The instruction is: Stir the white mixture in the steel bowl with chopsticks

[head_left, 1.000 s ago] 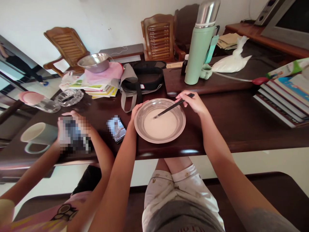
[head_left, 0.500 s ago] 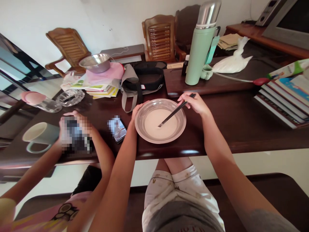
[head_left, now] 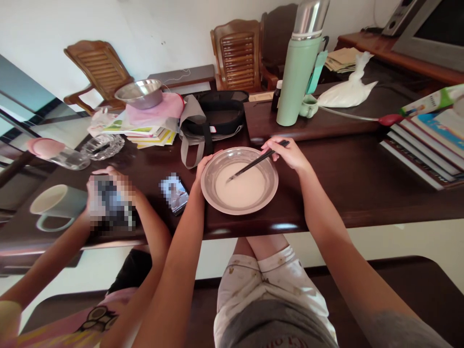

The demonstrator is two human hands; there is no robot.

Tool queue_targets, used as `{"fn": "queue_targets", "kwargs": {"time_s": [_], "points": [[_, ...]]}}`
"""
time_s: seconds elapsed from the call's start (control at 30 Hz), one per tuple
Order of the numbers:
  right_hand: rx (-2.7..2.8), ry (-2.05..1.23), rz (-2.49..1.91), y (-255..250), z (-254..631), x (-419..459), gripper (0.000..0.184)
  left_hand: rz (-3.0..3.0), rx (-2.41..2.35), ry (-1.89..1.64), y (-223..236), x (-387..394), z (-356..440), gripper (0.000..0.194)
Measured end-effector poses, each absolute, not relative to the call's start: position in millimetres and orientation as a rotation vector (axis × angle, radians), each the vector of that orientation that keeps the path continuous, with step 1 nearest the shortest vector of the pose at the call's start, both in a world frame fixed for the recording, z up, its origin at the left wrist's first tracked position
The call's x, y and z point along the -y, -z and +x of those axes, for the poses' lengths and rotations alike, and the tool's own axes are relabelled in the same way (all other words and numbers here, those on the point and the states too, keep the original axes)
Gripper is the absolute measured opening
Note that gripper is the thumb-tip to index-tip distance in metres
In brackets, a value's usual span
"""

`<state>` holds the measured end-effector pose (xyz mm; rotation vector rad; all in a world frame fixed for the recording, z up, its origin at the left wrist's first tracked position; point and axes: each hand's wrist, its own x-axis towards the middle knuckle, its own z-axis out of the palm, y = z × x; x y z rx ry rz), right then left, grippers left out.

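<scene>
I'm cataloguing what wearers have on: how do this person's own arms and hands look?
The left hand and right hand are bare, with no gloves, watch or bracelet visible. Both forearms are uncovered. A blurred grey sleeve shows high on the right arm; no sleeve shows on the left.

Soft light surrounds me; my metal bowl (head_left: pixel 239 210) shines faintly, glare whitens the table edge (head_left: pixel 284 226), pixelation partly masks the smartphone (head_left: pixel 174 193).

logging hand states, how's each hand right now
Left hand: on the left side of the bowl; whether gripping, can't tell.
Right hand: closed, holding black chopsticks.
</scene>
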<state>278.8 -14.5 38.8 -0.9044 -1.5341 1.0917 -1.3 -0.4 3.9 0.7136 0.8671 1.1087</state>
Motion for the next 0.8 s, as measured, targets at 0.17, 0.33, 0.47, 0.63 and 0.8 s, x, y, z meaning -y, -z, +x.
{"fn": "queue_targets", "kwargs": {"time_s": [0.17,0.33,0.47,0.63,0.8], "points": [[1.532,-1.072,-0.907,-38.9,281.3,14.1,0.033,0.725,-0.872,-1.091,-3.5,0.4,-1.7,0.036],[1.558,-1.081,-0.881,-39.2,277.5,14.7,0.032,0.780,-0.905,-1.103,2.0,-1.4,-4.7,0.040],[1.491,-1.036,-0.915,-38.5,280.1,13.6,0.034,0.770,-0.947,-1.127,2.6,-2.5,-4.6,0.042],[1.584,-1.115,-0.880,-39.1,277.3,14.6,0.033,0.689,-0.952,-1.154,-0.4,-2.6,-3.3,0.045],[1.474,-0.993,-0.928,-39.5,282.7,13.0,0.034,0.668,-0.873,-1.158,0.1,-2.6,-4.2,0.046]]}}
